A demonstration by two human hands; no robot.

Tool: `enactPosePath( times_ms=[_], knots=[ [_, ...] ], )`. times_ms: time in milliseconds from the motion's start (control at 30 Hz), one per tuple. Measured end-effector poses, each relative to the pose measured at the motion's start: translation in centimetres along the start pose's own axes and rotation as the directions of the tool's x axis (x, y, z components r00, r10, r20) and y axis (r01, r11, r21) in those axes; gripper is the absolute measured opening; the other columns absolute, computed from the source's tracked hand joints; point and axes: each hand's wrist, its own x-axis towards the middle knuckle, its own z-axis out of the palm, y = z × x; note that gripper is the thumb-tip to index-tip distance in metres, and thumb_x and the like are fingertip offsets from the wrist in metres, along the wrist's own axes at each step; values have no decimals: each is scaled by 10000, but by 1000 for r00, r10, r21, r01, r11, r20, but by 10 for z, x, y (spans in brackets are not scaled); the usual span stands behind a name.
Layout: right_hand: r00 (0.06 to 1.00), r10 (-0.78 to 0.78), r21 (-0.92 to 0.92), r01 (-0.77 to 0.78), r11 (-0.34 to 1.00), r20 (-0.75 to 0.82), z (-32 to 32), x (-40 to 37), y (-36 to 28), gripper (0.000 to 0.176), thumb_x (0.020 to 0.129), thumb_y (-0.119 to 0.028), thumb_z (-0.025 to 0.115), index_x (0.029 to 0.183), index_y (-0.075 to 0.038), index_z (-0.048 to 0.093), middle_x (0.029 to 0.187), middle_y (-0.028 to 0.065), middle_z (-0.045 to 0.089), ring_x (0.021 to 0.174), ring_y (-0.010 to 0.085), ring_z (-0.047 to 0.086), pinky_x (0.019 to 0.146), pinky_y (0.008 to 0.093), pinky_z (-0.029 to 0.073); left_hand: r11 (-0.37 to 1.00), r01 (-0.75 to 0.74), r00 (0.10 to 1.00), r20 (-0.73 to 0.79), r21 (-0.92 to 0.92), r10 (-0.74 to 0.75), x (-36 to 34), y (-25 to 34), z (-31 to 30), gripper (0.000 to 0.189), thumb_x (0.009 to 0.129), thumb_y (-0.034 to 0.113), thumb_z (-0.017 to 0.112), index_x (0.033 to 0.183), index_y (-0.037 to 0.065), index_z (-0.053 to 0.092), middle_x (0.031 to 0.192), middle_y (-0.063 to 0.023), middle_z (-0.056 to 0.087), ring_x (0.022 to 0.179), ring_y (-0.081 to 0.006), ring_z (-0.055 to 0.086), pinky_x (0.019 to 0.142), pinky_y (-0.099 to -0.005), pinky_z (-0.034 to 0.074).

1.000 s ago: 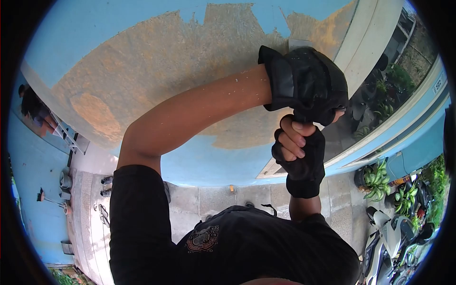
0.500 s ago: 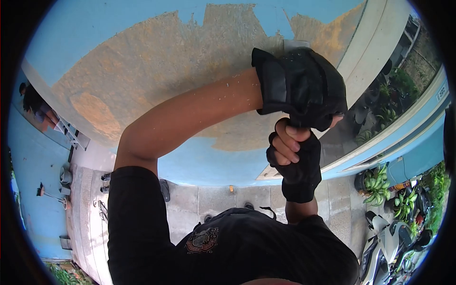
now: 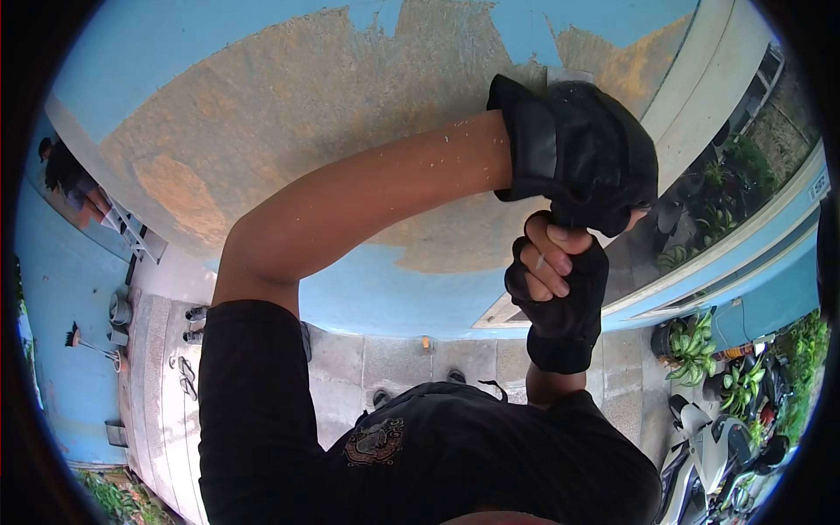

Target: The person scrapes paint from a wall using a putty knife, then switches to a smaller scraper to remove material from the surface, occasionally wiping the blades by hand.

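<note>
My left hand (image 3: 582,144), in a black fingerless glove, is raised against the wall and closed. Past its upper edge shows the flat grey blade of a scraper (image 3: 569,75), lying against the wall; the glove hides the rest. Just below, my right hand (image 3: 560,271), also gloved, has its fingers wrapped tightly under my left hand, apparently round the scraper's handle end, which is mostly hidden. The wall (image 3: 350,105) has a large bare grey-brown area with ragged blue paint edges above it. Pale flakes dot my left forearm.
A window frame (image 3: 691,114) with dark glass borders the wall on the right. Potted plants (image 3: 691,346) and a motorcycle (image 3: 709,455) stand at lower right. At far left another person (image 3: 70,179) is on a ladder (image 3: 136,236). Sandals (image 3: 185,376) and a broom (image 3: 83,339) are below.
The view has shifted, so wall and hands appear slightly further right and higher. Both hands keep the same grip, and the blade stays at nearly the same spot on the wall.
</note>
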Motion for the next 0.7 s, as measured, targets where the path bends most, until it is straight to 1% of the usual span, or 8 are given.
enactPosePath(
  times_ms=[67,167,267,333,367,433,533,700],
  knots=[
    [999,-31,-86,33,996,18,-1,1,2,300,926,-104,498,642,-106,401,542,-14,397,402,83,348,392,245,279,991,38,994,100,126,-51,1,6,-3,94,761,251,682,806,169,686,789,-41,663,764,-177,640,733,-313,486],
    [997,34,-65,-30,997,68,-8,-10,-2,292,926,-90,487,648,-106,401,544,-17,398,404,83,350,392,245,282,977,-28,999,-28,210,35,-5,5,6,80,750,244,681,792,176,690,765,-31,665,718,-178,638,689,-311,484],
    [999,33,46,-35,998,35,-2,-6,-3,291,924,-92,489,647,-106,402,544,-13,403,407,83,353,392,242,283,988,41,999,21,148,-44,4,-7,11,64,736,228,676,774,180,691,733,-29,658,665,-184,622,643,-311,473],
    [1000,-6,27,6,1000,13,-2,-3,1,290,927,-95,487,652,-104,399,552,-5,411,408,86,354,395,244,286,984,-67,997,-35,-165,62,1,-16,19,45,733,223,667,754,189,686,686,-34,632,613,-193,596,610,-320,464],
    [1000,-10,35,9,999,7,-4,-8,2,290,927,-95,487,652,-104,399,552,-5,411,408,86,354,395,244,286,983,-63,998,-31,-174,59,0,-7,17,45,733,223,667,754,189,686,686,-34,632,613,-193,596,610,-320,464],
    [996,25,-41,-22,999,86,-5,-10,0,286,930,-86,476,656,-102,398,556,-5,413,406,87,352,398,250,287,974,31,997,60,223,-45,1,17,-1,48,730,225,666,751,186,685,695,-36,639,625,-186,605,620,-317,470],
    [999,8,7,-8,1000,36,-2,-3,0,291,923,-92,489,646,-103,399,542,-8,402,402,91,352,401,247,287,998,-60,997,-48,-12,60,5,-7,8,56,725,236,669,735,182,678,682,-39,635,609,-188,606,610,-325,473],
    [991,47,-43,-41,998,127,-10,-7,-1,251,931,-65,455,690,-92,391,582,10,419,418,108,386,390,251,270,984,-101,988,-99,149,117,-3,-3,9,61,727,235,667,743,176,671,675,-43,621,613,-195,600,606,-330,471]
  ],
)
